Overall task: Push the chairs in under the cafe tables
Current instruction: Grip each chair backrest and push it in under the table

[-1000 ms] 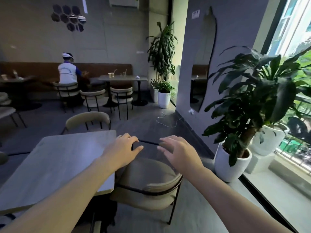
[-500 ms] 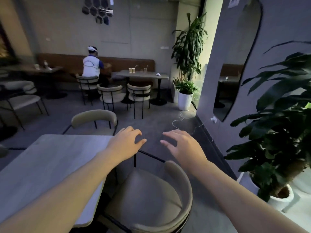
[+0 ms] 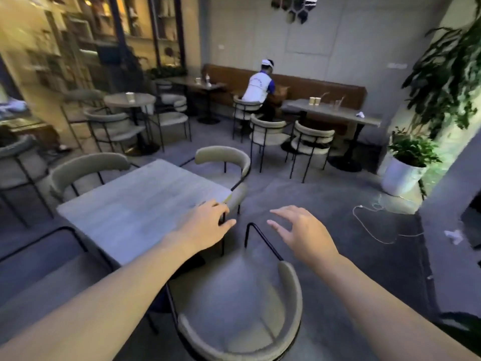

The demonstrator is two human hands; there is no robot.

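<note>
A square grey cafe table (image 3: pixel 135 207) stands in front of me at the left. A beige padded chair (image 3: pixel 234 308) with a black metal frame sits right below me at the table's near right corner. Both hands hover above its seat, touching nothing. My left hand (image 3: pixel 205 225) is over the table's corner, fingers loosely spread. My right hand (image 3: pixel 302 230) floats over the floor beyond the chair, fingers apart. Another beige chair (image 3: pixel 223 160) stands at the table's far side. A third chair (image 3: pixel 88 170) is at the table's left side.
A person in a white top (image 3: pixel 257 89) sits at a long table (image 3: pixel 333 110) by a brown bench. Two chairs (image 3: pixel 289 136) stand there. A round table (image 3: pixel 130 100) with chairs is at the left. A white planter (image 3: pixel 400 175) and a white cable (image 3: pixel 374 222) lie right.
My view has swung left, away from the big plant and window. The chair below me now sits turned under my hands, and both hands stay raised and empty.
</note>
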